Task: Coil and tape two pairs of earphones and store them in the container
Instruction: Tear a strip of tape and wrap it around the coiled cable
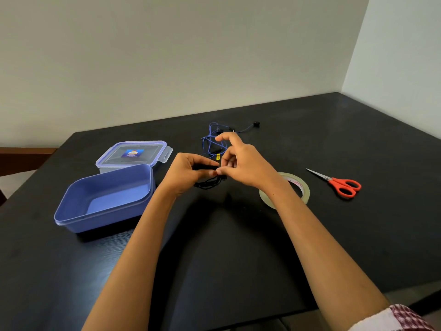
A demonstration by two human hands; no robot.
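Head view.

A: What are the two hands doing?

B: They meet above the middle of the bench [238, 247]. The left hand [188, 170] has its fingers curled round the black earphones [210, 183], which are gathered in a small bundle of loops. Some loops hang under the fingers, just over the bench.

A: And the right hand [245, 166]?

B: It pinches the same black cord with the thumb and the lower fingers, tip to tip with the left hand. Its index finger is lifted and bent, and touches nothing.

A: Where is the other pair?

B: The blue earphones [214, 139] lie loose and tangled on the bench behind the hands. One black earbud is stretched out to the right of them.

A: And the container [107, 218]?

B: It is blue and open, on the left of the left forearm, with nothing inside. Its lid [133, 154] lies flat just behind it and touches its far rim.

A: What is on the right side?

B: The roll of clear tape [303, 187] lies flat, partly hidden under the right wrist. The scissors [343, 185] with orange handles lie farther right, closed, apart from the tape.
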